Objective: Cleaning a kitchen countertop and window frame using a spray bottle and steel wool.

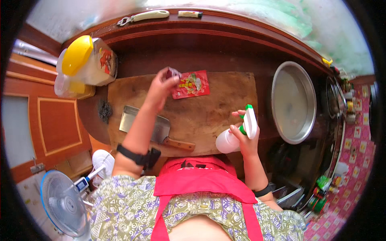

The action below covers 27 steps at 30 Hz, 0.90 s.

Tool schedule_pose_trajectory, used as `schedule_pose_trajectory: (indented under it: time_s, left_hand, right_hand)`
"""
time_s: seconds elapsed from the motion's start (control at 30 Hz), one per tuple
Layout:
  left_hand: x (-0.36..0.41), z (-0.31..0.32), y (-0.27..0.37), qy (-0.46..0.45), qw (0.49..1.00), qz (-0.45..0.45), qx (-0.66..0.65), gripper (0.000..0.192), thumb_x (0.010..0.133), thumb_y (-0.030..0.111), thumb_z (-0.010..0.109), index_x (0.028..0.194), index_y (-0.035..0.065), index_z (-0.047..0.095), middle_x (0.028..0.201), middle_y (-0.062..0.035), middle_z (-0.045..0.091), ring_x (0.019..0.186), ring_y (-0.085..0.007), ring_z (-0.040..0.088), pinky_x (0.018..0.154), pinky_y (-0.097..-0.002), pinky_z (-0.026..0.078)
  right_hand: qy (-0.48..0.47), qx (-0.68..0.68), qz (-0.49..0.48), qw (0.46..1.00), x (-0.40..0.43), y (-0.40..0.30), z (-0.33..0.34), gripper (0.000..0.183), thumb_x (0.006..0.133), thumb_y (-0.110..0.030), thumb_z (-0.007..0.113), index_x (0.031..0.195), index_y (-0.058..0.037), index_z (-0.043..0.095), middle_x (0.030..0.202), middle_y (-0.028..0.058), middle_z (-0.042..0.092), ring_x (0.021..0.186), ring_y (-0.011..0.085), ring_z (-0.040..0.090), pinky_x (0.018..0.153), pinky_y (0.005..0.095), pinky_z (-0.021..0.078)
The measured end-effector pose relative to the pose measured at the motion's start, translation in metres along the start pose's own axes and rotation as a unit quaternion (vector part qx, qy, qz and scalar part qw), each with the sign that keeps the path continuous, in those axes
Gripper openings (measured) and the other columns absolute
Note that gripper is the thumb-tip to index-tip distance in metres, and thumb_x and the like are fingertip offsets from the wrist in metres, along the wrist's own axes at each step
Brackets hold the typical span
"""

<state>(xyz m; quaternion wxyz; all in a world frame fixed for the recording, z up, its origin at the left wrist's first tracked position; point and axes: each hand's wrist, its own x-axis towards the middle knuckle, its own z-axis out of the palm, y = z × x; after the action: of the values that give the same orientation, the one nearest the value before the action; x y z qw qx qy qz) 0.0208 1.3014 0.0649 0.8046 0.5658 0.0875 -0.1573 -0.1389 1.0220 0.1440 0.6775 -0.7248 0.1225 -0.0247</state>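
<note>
My left hand [161, 89] is closed around a small crumpled purplish-white cloth [174, 73], mostly hidden by the fingers. It hovers at the left edge of a red printed food packet [194, 84], which lies flat near the far side of a wooden cutting board [205, 120]. In my right hand [248, 141] is a white spray bottle [227, 141] with a green nozzle and trigger, tilted over the board's near right corner. Beneath my left forearm rests a cleaver [159, 129], its wooden handle pointing right.
A steel basin [294, 102] holding cloudy liquid stands right of the board. On the left are a yellow-lidded plastic jar [101, 61] and a steel-wool scourer [105, 111]. A peeler [150, 15] lies on the back ledge. An electric fan [64, 203] stands at lower left.
</note>
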Motion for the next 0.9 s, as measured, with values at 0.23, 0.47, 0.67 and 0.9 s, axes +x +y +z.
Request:
schedule_pose_trajectory:
  time_s: [0.23,0.47,0.67,0.9]
  left_hand:
    - [-0.089,0.046,-0.035,-0.147,0.974,-0.151,-0.083,0.053,0.089,0.026,0.067,0.132,0.0001,0.049,0.125,-0.0093,0.06,0.112,-0.0207,0.061,0.099,-0.0389,0.049]
    - [-0.106,0.084,-0.02,-0.42,0.864,-0.275,-0.035,0.094,0.067,0.039,0.088,0.137,-0.0037,0.042,0.125,-0.0149,0.058,0.109,-0.0255,0.063,0.097,-0.042,0.052]
    - [-0.122,0.135,-0.043,-0.433,0.839,-0.327,-0.049,0.08,0.079,0.042,0.077,0.134,-0.0021,0.04,0.121,-0.0164,0.059,0.106,-0.0268,0.064,0.092,-0.041,0.054]
    - [-0.124,0.243,-0.104,-0.423,0.833,-0.356,-0.029,0.037,0.104,0.029,0.044,0.131,0.0037,0.042,0.128,-0.0157,0.057,0.113,-0.0263,0.062,0.094,-0.0415,0.053]
  right_hand:
    - [0.058,-0.155,-0.186,0.968,0.011,0.016,0.017,0.051,0.078,-0.002,0.075,0.124,-0.0035,0.053,0.116,0.0077,0.063,0.081,0.011,0.061,0.071,0.028,0.0515]
    - [0.133,-0.252,-0.283,0.916,0.038,0.051,0.019,0.083,0.077,-0.022,0.081,0.144,-0.0039,0.035,0.139,0.0176,0.048,0.123,0.0316,0.052,0.104,0.0429,0.039]
    - [0.141,-0.106,-0.105,0.979,-0.029,0.055,-0.03,0.088,0.076,-0.026,0.081,0.147,-0.0024,0.033,0.143,0.0191,0.043,0.127,0.0317,0.049,0.106,0.0425,0.0378]
    - [-0.025,-0.134,-0.129,0.982,-0.105,0.022,-0.157,0.083,0.079,-0.019,0.079,0.146,-0.0021,0.034,0.142,0.0173,0.045,0.131,0.0282,0.046,0.111,0.0402,0.0352]
